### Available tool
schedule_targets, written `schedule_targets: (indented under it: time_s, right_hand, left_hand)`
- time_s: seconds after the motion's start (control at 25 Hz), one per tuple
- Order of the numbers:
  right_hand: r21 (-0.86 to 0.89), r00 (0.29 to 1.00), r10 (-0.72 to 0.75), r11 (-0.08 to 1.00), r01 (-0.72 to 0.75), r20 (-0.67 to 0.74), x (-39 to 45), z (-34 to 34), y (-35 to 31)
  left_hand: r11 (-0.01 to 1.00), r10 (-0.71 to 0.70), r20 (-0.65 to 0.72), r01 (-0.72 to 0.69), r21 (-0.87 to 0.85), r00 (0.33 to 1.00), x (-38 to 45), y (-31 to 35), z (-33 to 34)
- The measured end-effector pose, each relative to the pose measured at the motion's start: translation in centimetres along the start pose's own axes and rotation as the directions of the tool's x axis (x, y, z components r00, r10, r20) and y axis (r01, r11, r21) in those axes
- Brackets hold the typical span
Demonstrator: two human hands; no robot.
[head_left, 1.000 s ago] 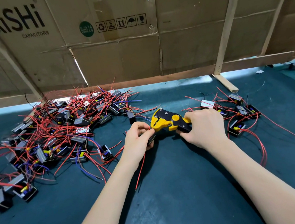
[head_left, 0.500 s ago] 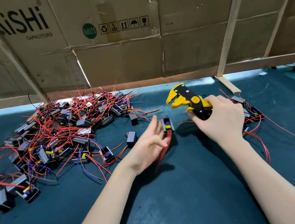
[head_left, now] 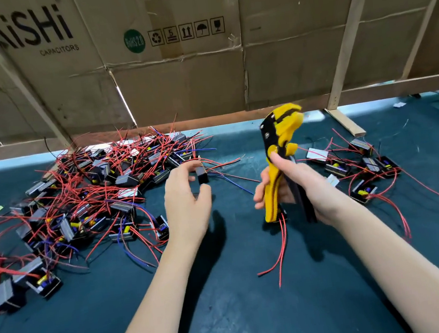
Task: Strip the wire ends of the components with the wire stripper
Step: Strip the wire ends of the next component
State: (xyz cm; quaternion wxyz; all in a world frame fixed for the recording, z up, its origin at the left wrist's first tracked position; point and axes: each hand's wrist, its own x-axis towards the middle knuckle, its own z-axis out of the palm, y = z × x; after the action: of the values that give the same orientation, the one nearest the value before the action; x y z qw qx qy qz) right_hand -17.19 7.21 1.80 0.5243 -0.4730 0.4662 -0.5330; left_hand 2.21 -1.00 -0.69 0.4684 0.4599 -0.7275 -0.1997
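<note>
A dark teal table (head_left: pixel 258 313) runs under a wall of cardboard sheets (head_left: pixel 175 83) braced by pale wooden battens. On its left half lies the big heap of components (head_left: pixel 99 186), small black boxes tangled in red and blue leads; a smaller group (head_left: pixel 362 168) is spread out on the right, well apart from the heap.

Between the two, the person's right hand (head_left: pixel 295 184) grips the yellow-and-black wire stripper (head_left: pixel 281 158) by its handles, the tool upright with its head raised toward the cardboard. The jaws appear parted, with no wire between them. Just below that hand a single component (head_left: pixel 276 214) lies on the table, mostly hidden behind the handle ends, its red leads (head_left: pixel 281 247) trailing toward the person.

The left hand (head_left: pixel 187 203) reaches toward the near edge of the heap, fingers loosely curved around a lone black component (head_left: pixel 202 174) without clearly closing on it (whether skin touches the box cannot be told).

The step in hand looks like the change-over between pieces: fetching the next component. The next move would call for a firm pinch on that box, then drawing out one lead so its end can be fed into the stripper's head, which must tip down to meet it. Neighbouring wires may snag and drag along.
</note>
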Motion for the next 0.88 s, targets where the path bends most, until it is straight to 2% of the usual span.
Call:
schedule_targets:
  time_s: [0.08, 0.16, 0.24, 0.32, 0.36, 0.44, 0.48, 0.56, 0.64, 0.72, 0.8, 0.88]
  right_hand:
    - [-0.110, 0.998, 0.026, 0.993, -0.032, -0.052, 0.2, 0.1, 0.7]
    - [-0.251, 0.981, -0.037, 0.968, -0.012, -0.189, 0.5, -0.2, 1.1]
    - [-0.461, 0.914, -0.175, 0.887, -0.015, -0.365, 0.8, -0.7, 1.3]
    - [-0.628, 0.809, -0.305, 0.772, -0.098, -0.502, 0.9, -1.8, 1.5]
    - [-0.686, 0.763, -0.351, 0.710, -0.160, -0.542, 0.8, -2.4, 1.5]
    - [-0.727, 0.697, -0.395, 0.634, -0.265, -0.599, 0.5, -3.3, 1.3]
    - [-0.713, 0.672, -0.398, 0.642, -0.282, -0.625, 0.4, -3.6, 1.3]
    - [-0.618, 0.642, -0.379, 0.762, -0.191, -0.666, 0.5, -3.8, 1.0]
    - [-0.410, 0.683, -0.313, 0.912, 0.022, -0.660, 0.6, -3.3, 0.5]
    - [-0.218, 0.774, -0.232, 0.968, 0.124, -0.589, 0.6, -2.5, 0.3]
    - [-0.260, 0.861, -0.185, 0.964, 0.065, -0.474, 0.7, -1.8, 0.7]
    - [-0.371, 0.899, -0.154, 0.929, -0.010, -0.410, 0.9, -1.1, 1.3]
  left_hand:
    - [0.977, -0.056, 0.027, 0.049, 0.209, 0.998, -0.1, -0.4, 0.1]
    - [0.915, -0.104, 0.044, 0.078, 0.395, 0.994, -0.4, -0.6, 0.4]
    - [0.833, -0.154, 0.087, 0.082, 0.547, 0.984, -0.7, -0.9, 0.6]
    - [0.773, -0.194, 0.162, 0.049, 0.632, 0.967, -0.7, -1.1, 0.6]
    - [0.774, -0.191, 0.194, 0.026, 0.632, 0.962, -0.7, -1.2, 0.7]
    - [0.847, -0.136, 0.253, -0.020, 0.531, 0.958, -0.7, -1.1, 0.7]
    - [0.896, -0.083, 0.288, -0.054, 0.440, 0.954, -0.7, -0.9, 0.8]
    - [0.949, 0.070, 0.370, -0.177, 0.263, 0.926, -1.0, -0.2, 0.8]
    - [0.924, 0.221, 0.479, -0.339, 0.176, 0.850, -1.3, 0.5, 0.9]
    - [0.890, 0.280, 0.527, -0.423, 0.172, 0.803, -1.6, 0.7, 1.3]
    - [0.903, 0.245, 0.498, -0.383, 0.195, 0.832, -1.6, 0.7, 1.5]
    - [0.932, 0.179, 0.457, -0.299, 0.204, 0.871, -1.5, 0.6, 1.4]
